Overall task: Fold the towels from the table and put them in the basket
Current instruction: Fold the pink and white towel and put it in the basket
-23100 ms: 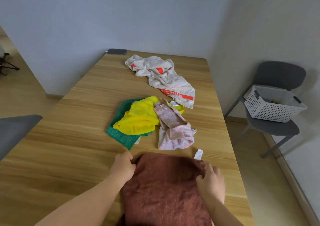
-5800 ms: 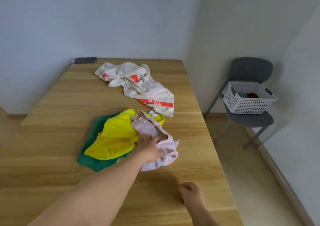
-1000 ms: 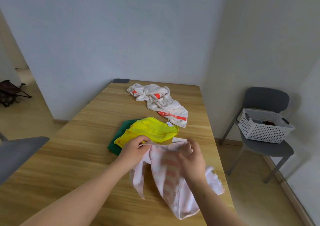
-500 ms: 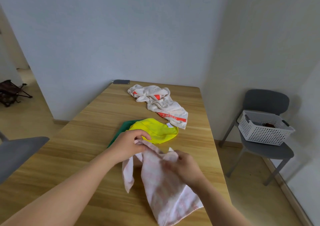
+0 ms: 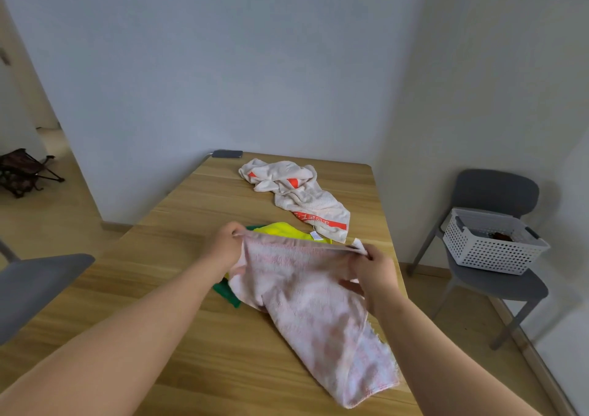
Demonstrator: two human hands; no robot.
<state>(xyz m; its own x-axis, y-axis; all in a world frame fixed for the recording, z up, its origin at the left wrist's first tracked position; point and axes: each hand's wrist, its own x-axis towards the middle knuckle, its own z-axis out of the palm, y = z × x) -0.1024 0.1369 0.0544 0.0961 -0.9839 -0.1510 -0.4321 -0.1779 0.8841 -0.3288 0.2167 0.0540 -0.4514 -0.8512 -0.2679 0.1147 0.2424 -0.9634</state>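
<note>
1. Hands now spread wider: left hand (image 5: 223,244) and right hand (image 5: 373,269) each pinch a top corner of the pink towel (image 5: 314,307), stretched over the table (image 5: 149,291).
2. Basket (image 5: 490,251) sits on a grey chair (image 5: 503,288) beside the wall.

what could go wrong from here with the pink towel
The left hand and right hand pinch only the pink towel's top edge; the rest sags unevenly, so the fold may go crooked.
Its tail lies near the table's right edge and might slide off.
It overlaps the green towel and could drag it.
</note>
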